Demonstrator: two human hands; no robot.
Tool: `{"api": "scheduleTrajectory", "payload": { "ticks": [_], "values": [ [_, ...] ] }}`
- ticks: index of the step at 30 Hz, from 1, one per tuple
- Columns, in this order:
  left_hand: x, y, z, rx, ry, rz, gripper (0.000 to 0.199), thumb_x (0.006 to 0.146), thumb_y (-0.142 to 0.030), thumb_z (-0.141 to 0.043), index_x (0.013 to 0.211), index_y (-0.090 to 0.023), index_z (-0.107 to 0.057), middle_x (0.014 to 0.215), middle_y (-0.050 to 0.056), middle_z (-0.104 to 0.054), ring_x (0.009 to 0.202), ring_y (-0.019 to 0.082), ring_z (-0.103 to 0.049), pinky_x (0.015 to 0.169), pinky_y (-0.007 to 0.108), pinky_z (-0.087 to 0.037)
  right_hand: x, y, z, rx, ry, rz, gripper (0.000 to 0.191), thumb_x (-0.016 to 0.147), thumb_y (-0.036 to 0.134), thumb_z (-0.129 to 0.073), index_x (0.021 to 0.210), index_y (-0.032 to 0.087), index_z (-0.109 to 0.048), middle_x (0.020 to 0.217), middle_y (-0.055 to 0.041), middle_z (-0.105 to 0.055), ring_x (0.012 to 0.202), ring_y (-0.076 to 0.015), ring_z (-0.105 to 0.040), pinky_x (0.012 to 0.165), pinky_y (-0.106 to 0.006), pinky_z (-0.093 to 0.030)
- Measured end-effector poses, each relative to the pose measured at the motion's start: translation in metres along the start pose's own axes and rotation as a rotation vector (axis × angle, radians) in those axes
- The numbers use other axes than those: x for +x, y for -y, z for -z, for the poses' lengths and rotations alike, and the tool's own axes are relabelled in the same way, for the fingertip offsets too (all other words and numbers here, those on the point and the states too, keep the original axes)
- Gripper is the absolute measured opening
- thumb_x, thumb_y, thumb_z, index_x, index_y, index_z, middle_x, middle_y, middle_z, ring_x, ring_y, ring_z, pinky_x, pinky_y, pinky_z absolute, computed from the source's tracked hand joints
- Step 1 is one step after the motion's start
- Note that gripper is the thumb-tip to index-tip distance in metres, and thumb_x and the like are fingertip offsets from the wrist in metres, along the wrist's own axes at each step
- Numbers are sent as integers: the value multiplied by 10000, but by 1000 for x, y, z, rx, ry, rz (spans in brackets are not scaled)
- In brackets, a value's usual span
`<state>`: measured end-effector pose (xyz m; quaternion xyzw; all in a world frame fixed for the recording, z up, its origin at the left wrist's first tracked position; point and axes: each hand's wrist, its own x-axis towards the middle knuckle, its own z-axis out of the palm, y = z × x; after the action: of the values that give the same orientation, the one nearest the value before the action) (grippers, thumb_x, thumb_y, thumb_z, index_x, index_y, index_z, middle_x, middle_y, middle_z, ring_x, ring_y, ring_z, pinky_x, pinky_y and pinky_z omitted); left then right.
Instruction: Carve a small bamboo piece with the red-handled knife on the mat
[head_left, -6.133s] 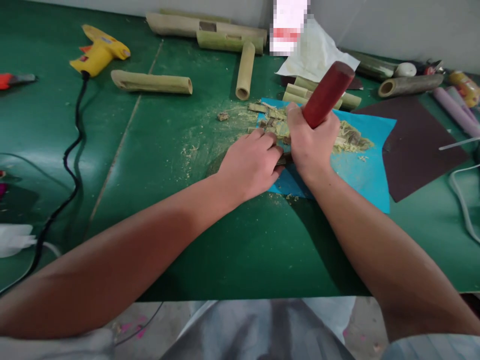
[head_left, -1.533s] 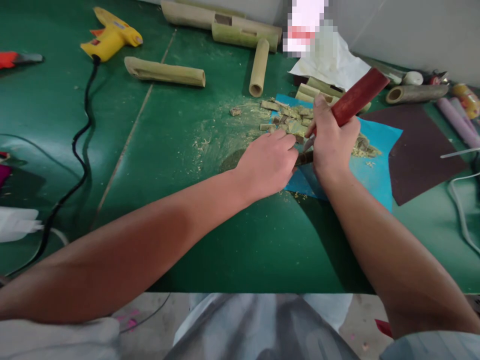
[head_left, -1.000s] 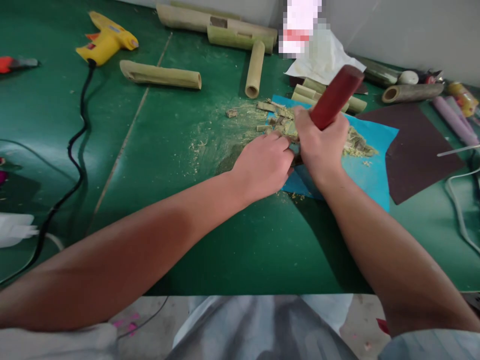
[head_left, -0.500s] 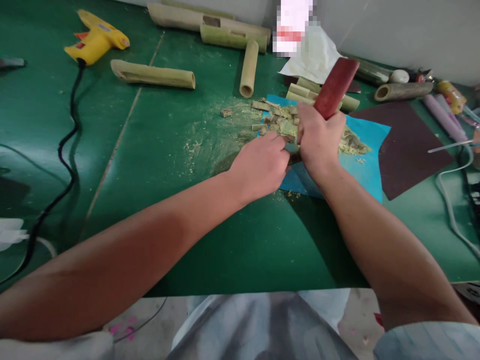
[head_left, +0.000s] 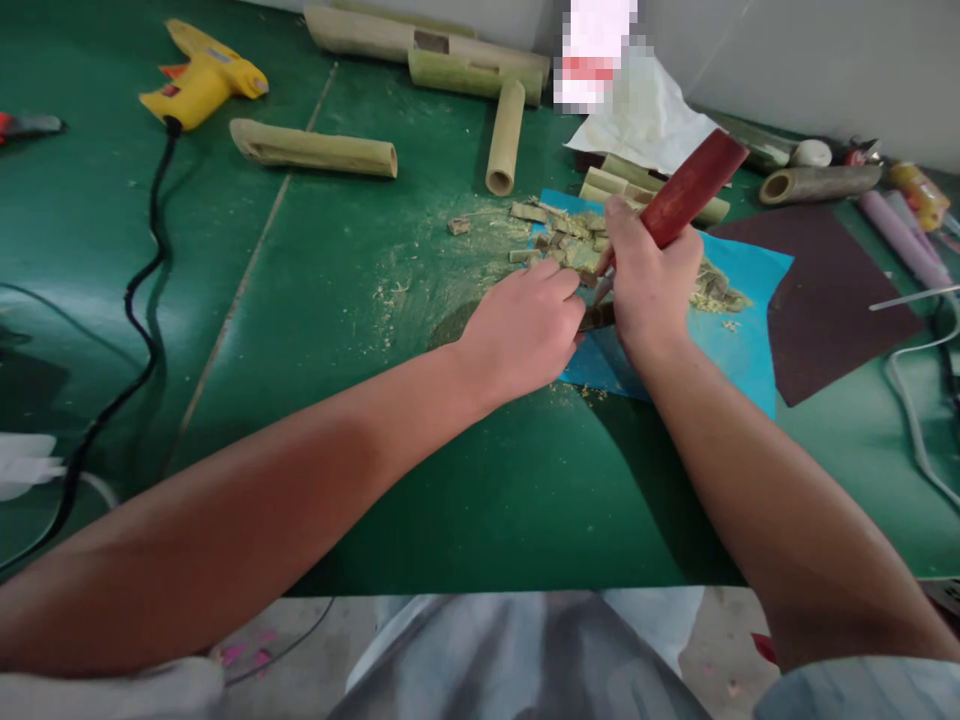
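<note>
1. One label, on the yellow glue gun [head_left: 196, 88], was too small to read; the pale panel [head_left: 596, 45] with a red band at the back was blurred into blocks.
2. The left hand [head_left: 525, 325] was closed around one end of a dark piece [head_left: 599, 317], which poked out toward the right hand [head_left: 651, 285].
3. The right hand was clamped on a red handle [head_left: 694, 190], its pale blade [head_left: 604, 287] pointing down at the dark piece; whether they touched could not be told.
4. The hands were near each other but apart, with the dark piece between them, above the blue sheet [head_left: 742, 365].
5. Chips [head_left: 574, 232] lay just beyond the left fingers, partly on the sheet, partly on the green table [head_left: 465, 500].
</note>
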<state>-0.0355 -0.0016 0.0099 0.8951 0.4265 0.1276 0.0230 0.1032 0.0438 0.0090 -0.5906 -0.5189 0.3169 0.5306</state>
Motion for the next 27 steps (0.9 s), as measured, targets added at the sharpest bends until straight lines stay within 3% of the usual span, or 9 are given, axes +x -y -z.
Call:
{"api": "scheduleTrajectory", "payload": {
  "ticks": [8, 15, 21, 27],
  "values": [
    [-1, 1, -3, -12, -42, -9, 187, 975, -237, -584, 916, -125, -722, 1019, 142, -697, 1103, 317, -657, 823, 405, -562, 4, -9, 0, 32, -1, 39, 477, 912, 594, -705, 667, 294, -428, 577, 35, -458, 634, -185, -544, 574, -340, -458],
    [-1, 0, -1, -12, -4, 12, 186, 972, -243, -593, 928, -125, -730, 1049, 144, -704, 1117, 324, -664, 839, 410, -566, 4, -8, 0, 6, -58, 54, 447, 927, 439, -716, 628, 286, -420, 586, 34, -457, 628, -170, -527, 584, -330, -449],
    [-2, 3, -4, 19, -33, -11, 197, 968, -250, -588, 939, -128, -739, 1034, 140, -709, 1082, 314, -663, 819, 405, -550, 5, -7, -1, 42, -27, 43, 479, 923, 502, -728, 635, 289, -410, 573, 43, -424, 616, -174, -514, 567, -328, -444],
    [-7, 0, 8, 86, -107, -69, 336, 979, -424, -615, 943, -120, -754, 949, 155, -702, 1025, 341, -674, 773, 428, -525, 2, 2, -2, 2, -67, 1, 471, 925, 285, -717, 582, 285, -395, 531, 57, -421, 552, -131, -395, 551, -325, -368]
  ]
}}
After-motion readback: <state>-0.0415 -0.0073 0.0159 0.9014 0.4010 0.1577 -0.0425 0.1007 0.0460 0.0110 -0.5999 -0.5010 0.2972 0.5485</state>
